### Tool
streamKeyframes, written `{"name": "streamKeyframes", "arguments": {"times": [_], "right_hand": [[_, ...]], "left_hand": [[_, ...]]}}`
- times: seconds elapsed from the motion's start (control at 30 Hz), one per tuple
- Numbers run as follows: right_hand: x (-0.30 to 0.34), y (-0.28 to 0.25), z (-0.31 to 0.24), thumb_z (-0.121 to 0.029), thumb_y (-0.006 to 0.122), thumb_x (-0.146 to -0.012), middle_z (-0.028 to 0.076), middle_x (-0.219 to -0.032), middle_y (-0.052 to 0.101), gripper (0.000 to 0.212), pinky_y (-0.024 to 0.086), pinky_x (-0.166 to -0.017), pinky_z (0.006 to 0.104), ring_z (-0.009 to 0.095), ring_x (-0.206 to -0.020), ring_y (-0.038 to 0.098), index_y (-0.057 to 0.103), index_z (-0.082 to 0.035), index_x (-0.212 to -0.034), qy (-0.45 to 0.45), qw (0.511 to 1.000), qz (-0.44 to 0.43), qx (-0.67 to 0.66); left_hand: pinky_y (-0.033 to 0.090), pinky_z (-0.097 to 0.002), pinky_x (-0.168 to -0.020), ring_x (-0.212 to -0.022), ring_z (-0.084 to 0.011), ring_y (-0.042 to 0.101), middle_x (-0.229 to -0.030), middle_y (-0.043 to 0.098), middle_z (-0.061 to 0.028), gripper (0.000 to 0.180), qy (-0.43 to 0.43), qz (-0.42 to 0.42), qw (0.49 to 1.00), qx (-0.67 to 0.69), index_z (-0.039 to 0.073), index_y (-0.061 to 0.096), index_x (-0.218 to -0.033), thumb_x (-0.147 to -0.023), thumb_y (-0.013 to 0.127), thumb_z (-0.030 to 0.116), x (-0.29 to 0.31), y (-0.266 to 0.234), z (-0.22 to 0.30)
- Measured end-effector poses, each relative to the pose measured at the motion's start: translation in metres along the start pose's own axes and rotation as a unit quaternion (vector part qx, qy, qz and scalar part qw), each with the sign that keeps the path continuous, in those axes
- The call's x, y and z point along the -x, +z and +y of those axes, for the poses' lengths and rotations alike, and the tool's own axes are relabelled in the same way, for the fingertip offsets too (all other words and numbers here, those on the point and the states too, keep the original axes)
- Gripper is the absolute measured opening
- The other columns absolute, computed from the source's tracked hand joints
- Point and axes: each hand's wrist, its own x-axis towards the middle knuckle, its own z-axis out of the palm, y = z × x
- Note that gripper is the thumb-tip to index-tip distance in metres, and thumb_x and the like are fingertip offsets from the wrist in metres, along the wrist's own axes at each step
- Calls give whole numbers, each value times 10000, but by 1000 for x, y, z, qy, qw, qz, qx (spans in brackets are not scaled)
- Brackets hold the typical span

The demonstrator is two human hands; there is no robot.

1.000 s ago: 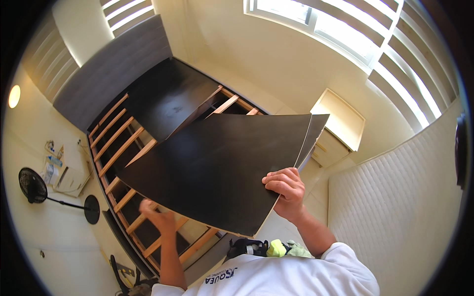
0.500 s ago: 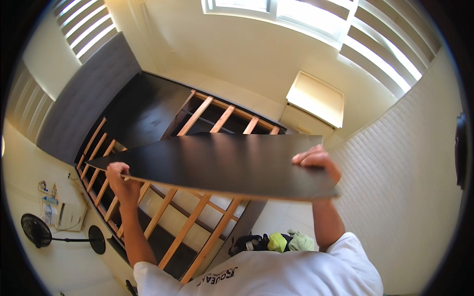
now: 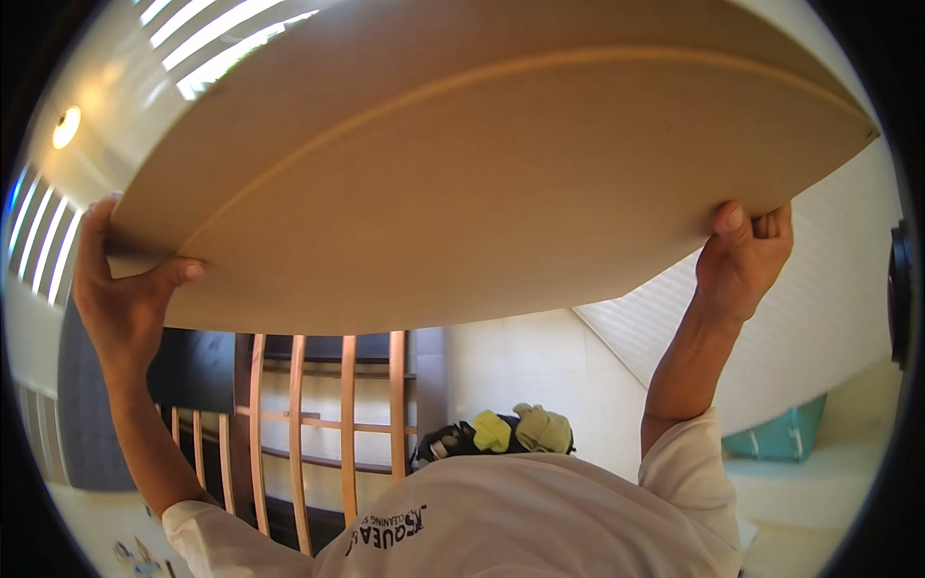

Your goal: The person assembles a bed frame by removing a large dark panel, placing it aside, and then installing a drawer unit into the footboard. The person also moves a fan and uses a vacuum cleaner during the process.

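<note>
A large thin board [image 3: 462, 193] is held up in front of me, its plain brown underside facing me, with a paler curved line across it. My left hand [image 3: 125, 299] grips its left edge, thumb on the brown face and fingers round the rim. At the right edge, my right hand [image 3: 744, 255] holds it the same way, thumb against the face. Below the board shows part of a bed frame with wooden slats [image 3: 349, 414] and a dark panel [image 3: 198, 371] lying on it. The board hides the rest of the frame.
A grey headboard [image 3: 87, 395] stands at the left. A white quilted mattress [image 3: 819, 318] leans at the right, near a teal container [image 3: 785, 433]. A bag with cloths [image 3: 496, 432] sits on the floor close in front of me. A round lamp [image 3: 66, 127] glows at upper left.
The board has been raised and tilted, so its brown underside shows instead of its dark top. Both hands have gone up and further apart with it, and my view has turned.
</note>
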Motion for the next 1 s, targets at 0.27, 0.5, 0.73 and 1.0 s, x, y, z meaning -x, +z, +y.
{"name": "streamKeyframes", "arguments": {"times": [0.27,0.5,0.73,1.0], "right_hand": [[45,-121,-77,-102,626,-734,97,-997,531,447,342,-851,270,158,-930,492,409,73,-1083,-35,991,49,122],[250,-111,-82,-277,758,-613,75,-963,533,660,370,-811,262,149,-898,501,430,45,-1087,-69,962,182,193],[476,-128,17,-265,763,-597,32,-689,496,380,379,-514,190,86,-579,474,499,-59,-778,-35,939,240,244],[685,-178,112,-181,751,-588,18,-627,455,308,396,-518,216,106,-568,458,503,-85,-743,17,906,298,299]], "left_hand": [[415,-291,-753,-804,-183,545,-852,570,-48,656,87,-17,983,160,33,496,-996,-422,800,126,-8,66,75],[396,-350,-701,-762,-269,514,-783,538,-93,507,218,60,945,235,51,529,-856,-413,774,90,136,136,21],[327,-332,-614,-670,-201,473,-688,488,-16,338,292,5,895,337,109,511,-757,-503,721,184,292,312,24],[324,-321,-632,-697,-177,459,-703,462,3,237,395,-116,833,369,145,510,-783,-604,654,201,433,475,61]]}}
